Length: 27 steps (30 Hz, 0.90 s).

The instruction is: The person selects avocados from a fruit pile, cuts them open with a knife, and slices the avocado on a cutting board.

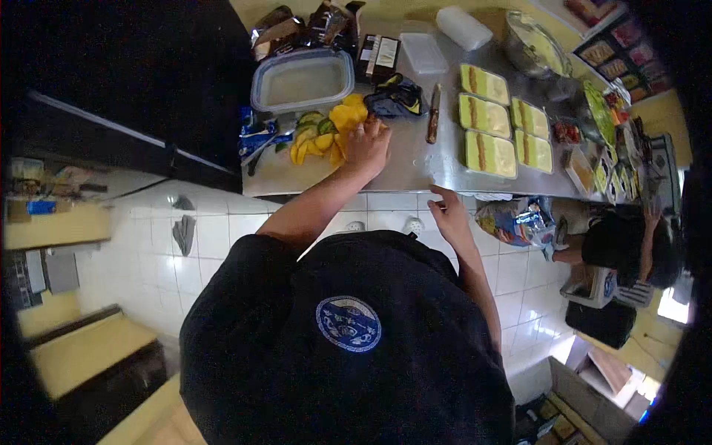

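Note:
My left hand (366,145) reaches over the steel counter with its fingers slightly apart and bent downward, at the right edge of a pile of yellow mango pieces (315,144). A larger peeled mango piece (347,113) lies just beyond my fingertips. Whether the fingers touch the fruit is hard to see. Green mango peels (311,118) lie among the pieces. My right hand (450,213) hangs by the counter's front edge, thumb and fingers apart, holding nothing. A knife with a brown handle (433,127) lies on the counter between the hands, beside a dark crumpled cloth (397,96).
A plastic tub (302,78) stands behind the mango. Several containers of layered green and cream dessert (489,153) stand right of the knife. A metal bowl (535,48) sits at the back right. Another person (627,241) is at the far right, near a plastic bag (517,221).

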Tool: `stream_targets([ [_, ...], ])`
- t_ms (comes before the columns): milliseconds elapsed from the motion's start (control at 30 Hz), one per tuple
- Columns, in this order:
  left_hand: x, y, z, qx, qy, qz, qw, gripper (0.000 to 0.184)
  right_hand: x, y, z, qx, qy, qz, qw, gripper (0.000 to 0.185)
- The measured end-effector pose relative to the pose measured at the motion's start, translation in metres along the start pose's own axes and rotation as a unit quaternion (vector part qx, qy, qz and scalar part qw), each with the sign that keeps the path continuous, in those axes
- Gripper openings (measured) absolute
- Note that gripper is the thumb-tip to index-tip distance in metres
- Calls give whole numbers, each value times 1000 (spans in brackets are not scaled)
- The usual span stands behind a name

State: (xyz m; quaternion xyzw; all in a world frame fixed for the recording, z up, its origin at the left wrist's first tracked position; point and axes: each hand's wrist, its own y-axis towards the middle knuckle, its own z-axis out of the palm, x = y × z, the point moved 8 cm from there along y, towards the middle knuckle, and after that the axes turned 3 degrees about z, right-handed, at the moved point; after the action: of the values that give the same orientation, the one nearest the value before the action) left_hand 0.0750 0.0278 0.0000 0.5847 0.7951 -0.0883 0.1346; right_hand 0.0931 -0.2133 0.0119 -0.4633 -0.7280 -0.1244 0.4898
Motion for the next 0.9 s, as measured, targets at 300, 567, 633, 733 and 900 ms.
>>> stream_targets([
  [300, 10, -31, -73, -197, -100, -38, 975, 53, 28, 111, 88, 248, -72, -185, 948, 62],
  [567, 96, -107, -61, -351, -399, -121, 838, 54, 108, 106, 98, 286, -355, -180, 872, 79],
  [633, 93, -99, -74, -325, -285, -111, 895, 53, 91, 120, 118, 263, -355, -222, 869, 71],
  [733, 56, -62, -105, -272, -199, -31, 941, 52, 93, 123, 130, 237, -391, -295, 839, 55],
  [900, 67, -1, -78, -207, -68, 38, 975, 48, 109, 106, 133, 187, -471, -392, 768, 36],
])
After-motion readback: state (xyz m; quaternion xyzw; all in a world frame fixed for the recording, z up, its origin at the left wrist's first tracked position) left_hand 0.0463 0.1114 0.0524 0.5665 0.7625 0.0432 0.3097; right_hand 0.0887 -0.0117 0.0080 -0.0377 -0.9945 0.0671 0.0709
